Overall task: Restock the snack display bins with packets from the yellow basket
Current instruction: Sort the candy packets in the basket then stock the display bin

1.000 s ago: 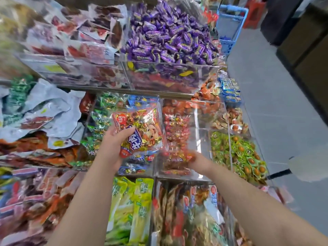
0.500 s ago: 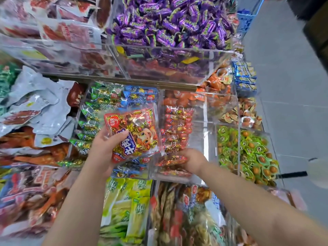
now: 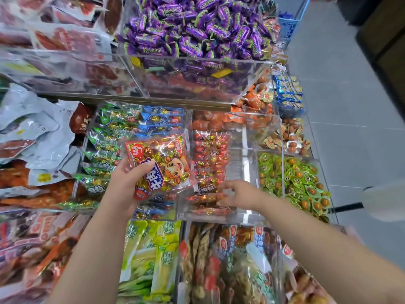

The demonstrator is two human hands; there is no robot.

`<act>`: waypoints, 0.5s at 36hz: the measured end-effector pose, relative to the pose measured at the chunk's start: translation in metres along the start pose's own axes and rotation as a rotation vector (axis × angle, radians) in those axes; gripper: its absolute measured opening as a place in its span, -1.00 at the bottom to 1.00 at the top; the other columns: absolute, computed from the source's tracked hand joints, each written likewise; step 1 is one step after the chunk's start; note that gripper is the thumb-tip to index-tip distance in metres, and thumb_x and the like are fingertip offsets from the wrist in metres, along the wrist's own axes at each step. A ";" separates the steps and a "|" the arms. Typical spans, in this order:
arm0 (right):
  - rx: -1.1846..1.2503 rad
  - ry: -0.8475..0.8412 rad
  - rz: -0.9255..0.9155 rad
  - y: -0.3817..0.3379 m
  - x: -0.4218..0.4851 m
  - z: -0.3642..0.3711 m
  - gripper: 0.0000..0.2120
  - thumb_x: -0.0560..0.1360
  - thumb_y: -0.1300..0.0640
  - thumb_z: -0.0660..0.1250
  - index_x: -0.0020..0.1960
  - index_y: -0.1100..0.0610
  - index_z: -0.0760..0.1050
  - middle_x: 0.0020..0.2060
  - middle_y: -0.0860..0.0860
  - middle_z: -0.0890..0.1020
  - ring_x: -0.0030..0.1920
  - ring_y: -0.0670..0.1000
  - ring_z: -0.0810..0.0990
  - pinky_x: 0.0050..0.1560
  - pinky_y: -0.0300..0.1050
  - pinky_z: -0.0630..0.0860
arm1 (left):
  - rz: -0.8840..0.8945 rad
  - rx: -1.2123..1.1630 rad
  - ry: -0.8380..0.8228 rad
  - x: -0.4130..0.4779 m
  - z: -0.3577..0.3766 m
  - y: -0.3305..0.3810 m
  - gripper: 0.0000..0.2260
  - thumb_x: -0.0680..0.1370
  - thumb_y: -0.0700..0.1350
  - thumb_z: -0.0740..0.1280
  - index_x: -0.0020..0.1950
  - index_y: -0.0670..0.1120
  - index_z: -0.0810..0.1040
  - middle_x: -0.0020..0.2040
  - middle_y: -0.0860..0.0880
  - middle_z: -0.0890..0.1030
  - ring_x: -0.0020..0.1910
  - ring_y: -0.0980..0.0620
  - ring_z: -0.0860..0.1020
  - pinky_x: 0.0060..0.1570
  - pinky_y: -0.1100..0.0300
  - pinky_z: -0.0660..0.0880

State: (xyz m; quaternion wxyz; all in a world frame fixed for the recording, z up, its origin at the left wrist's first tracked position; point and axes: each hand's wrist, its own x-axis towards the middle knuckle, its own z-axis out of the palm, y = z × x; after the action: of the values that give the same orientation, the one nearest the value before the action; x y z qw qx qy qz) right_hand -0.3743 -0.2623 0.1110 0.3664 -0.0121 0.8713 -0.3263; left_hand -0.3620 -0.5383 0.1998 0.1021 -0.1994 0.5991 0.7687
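Shelving fills my view, with purple wrapped candies (image 3: 192,29) heaped above the clear acrylic centre bin (image 3: 246,165) of small red packets (image 3: 210,154). Just left of that bin my left hand (image 3: 127,185) grips a red foil beef-cube packet (image 3: 163,161), thumb across its face, long axis upright, print toward me. My right hand (image 3: 238,193) hangs over the bin's front, fingers loosely spread.

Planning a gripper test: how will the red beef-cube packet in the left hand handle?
Probably floppy: the beef-cube packet holds loose wrapped pieces in clear film. Likely slippery: glossy surface. Seemingly light: the left hand alone holds it.
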 end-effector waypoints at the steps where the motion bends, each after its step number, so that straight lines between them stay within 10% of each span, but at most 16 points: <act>1: -0.034 0.037 -0.049 -0.001 -0.001 0.004 -0.47 0.43 -0.09 0.42 0.36 -0.04 0.42 0.33 -0.05 0.47 0.27 -0.03 0.45 0.13 -0.30 0.31 | 0.000 -0.004 -0.002 0.000 -0.001 0.000 -0.65 0.28 -0.09 0.44 0.03 0.03 0.51 -0.24 0.03 0.71 -0.29 0.02 0.69 -0.46 0.16 0.56; 13: -0.497 -0.008 -0.028 -0.043 0.028 0.039 -0.71 0.62 0.16 0.13 0.28 0.14 0.50 0.10 0.15 0.61 0.07 0.16 0.57 0.00 -0.13 0.47 | -0.018 0.018 -0.021 0.004 -0.002 -0.002 -0.63 0.27 -0.06 0.46 0.06 0.06 0.53 -0.15 0.00 0.71 -0.21 -0.03 0.69 -0.38 0.12 0.58; 18: -0.336 -0.040 0.019 -0.046 0.027 0.032 -0.68 0.59 0.10 0.19 0.30 0.14 0.47 0.03 0.09 0.57 0.03 0.10 0.53 -0.02 -0.15 0.42 | -0.017 0.012 -0.015 0.005 -0.003 -0.002 -0.63 0.27 -0.05 0.47 0.05 0.10 0.54 -0.14 0.01 0.71 -0.20 -0.03 0.69 -0.37 0.12 0.59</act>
State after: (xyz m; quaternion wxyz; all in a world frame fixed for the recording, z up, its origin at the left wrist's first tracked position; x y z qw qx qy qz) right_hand -0.3830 -0.3234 0.1042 0.3793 -0.0714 0.9063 -0.1723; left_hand -0.3649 -0.5408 0.1951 0.1144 -0.1980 0.6013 0.7656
